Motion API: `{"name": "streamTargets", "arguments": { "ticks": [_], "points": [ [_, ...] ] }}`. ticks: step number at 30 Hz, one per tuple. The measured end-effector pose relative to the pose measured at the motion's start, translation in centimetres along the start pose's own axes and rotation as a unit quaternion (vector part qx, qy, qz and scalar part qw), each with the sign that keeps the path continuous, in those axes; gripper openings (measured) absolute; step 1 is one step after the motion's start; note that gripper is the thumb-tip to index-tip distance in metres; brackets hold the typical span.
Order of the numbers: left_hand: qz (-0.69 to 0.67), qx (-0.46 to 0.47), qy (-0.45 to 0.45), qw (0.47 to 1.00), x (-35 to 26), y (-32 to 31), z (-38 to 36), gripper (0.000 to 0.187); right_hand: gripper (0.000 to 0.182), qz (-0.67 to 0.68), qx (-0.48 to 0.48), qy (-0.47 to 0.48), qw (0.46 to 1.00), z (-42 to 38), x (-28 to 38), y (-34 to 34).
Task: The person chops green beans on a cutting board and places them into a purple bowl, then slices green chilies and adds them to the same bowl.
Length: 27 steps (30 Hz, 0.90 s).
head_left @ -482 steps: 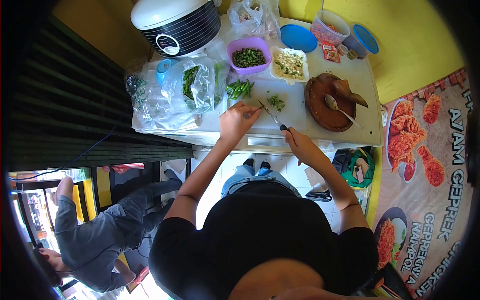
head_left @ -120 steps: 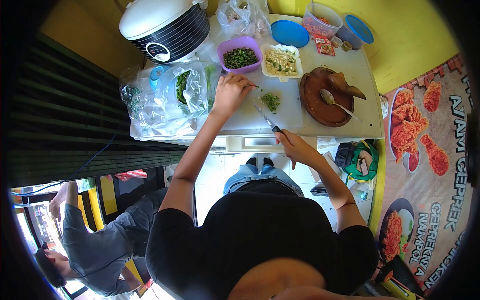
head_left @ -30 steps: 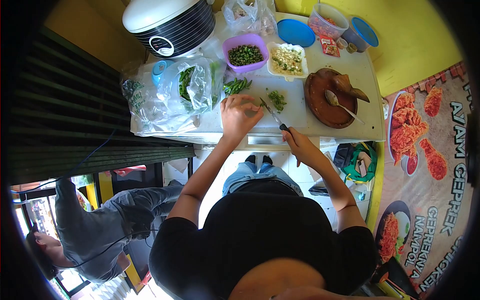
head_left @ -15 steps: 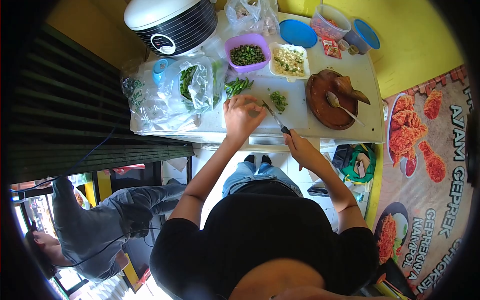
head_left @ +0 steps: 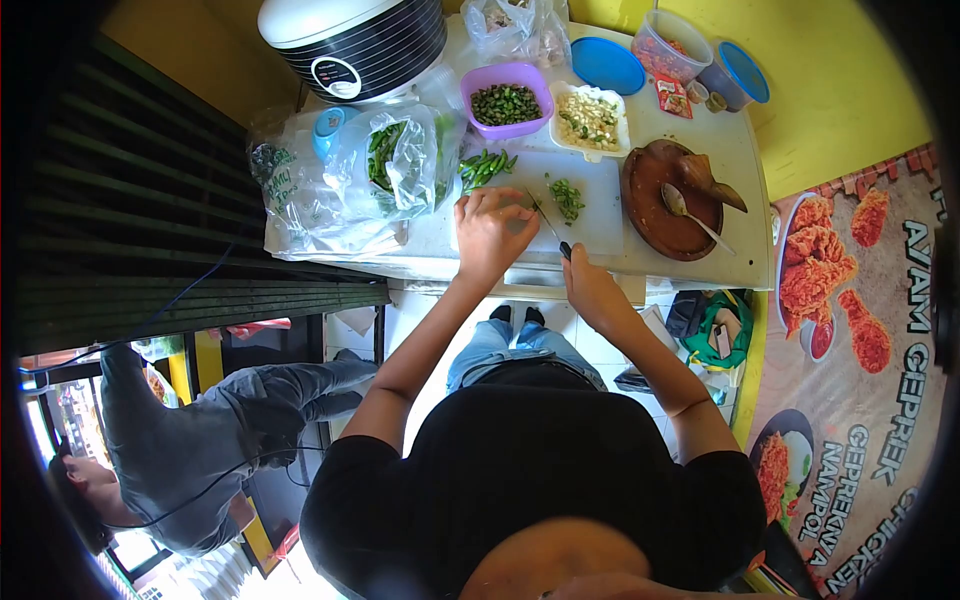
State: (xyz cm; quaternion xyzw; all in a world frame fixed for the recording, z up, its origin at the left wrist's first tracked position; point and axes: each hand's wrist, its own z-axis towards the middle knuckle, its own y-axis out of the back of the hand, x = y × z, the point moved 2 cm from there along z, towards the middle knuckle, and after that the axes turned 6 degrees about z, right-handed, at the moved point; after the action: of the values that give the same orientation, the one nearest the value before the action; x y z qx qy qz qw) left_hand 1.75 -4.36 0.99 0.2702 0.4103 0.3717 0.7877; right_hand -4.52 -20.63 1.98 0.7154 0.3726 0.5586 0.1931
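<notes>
A white cutting board (head_left: 603,222) lies near the table's front edge. My left hand (head_left: 492,230) is on its left part, thumb and fingers pinched together beside the blade, on what looks like a green chili, mostly hidden by the fingers. In my right hand (head_left: 592,287) is a knife (head_left: 551,226) with a black handle, its tip pointing away from me close to my left fingertips. Right of the blade sits a small heap of sliced green chilies (head_left: 567,201). Whole green chilies (head_left: 487,169) lie just beyond my left hand.
Behind the board stand a purple tub (head_left: 547,108) of chopped greens and a white tray (head_left: 622,128) of chopped pale pieces. A brown mortar (head_left: 645,232) with a spoon (head_left: 676,203) is on the right. Plastic bags (head_left: 330,215) lie left, near a rice cooker (head_left: 365,50). Another person (head_left: 190,440) is lower left.
The whole view has shifted slightly. The knife's blade has turned and now shows as a thinner line beside my left fingers. Both hands keep their holds.
</notes>
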Motion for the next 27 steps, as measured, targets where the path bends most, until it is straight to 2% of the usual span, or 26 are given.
{"name": "streamTargets", "arguments": {
  "ticks": [5,7,11,14,16,27],
  "points": [
    [0.021,-0.002,0.007,1.000,-0.1,0.6,-0.4,0.005,0.029,-0.011,0.000,0.015,1.000,-0.5,-0.4,0.3],
    [0.033,0.015,0.038,0.999,0.2,0.3,-0.4,0.005,0.031,0.006,0.025,-0.012,1.000,-1.2,-0.7,0.2],
    [0.041,0.008,0.026,0.999,0.3,0.6,-0.4,0.006,0.032,0.011,0.009,0.010,1.000,-2.0,-1.6,0.4],
    [0.058,-0.009,0.003,0.998,0.2,1.1,-0.6,0.008,0.036,0.052,0.061,-0.013,0.997,-1.7,-1.7,0.8],
    [0.060,-0.010,-0.001,0.998,0.1,1.2,-0.8,0.009,0.035,0.122,0.097,-0.065,0.986,-1.8,-1.1,1.3],
    [0.037,0.007,0.027,0.999,0.3,0.8,-0.7,0.011,0.033,0.125,0.092,-0.020,0.988,-1.6,-0.4,1.8]
  ]
}}
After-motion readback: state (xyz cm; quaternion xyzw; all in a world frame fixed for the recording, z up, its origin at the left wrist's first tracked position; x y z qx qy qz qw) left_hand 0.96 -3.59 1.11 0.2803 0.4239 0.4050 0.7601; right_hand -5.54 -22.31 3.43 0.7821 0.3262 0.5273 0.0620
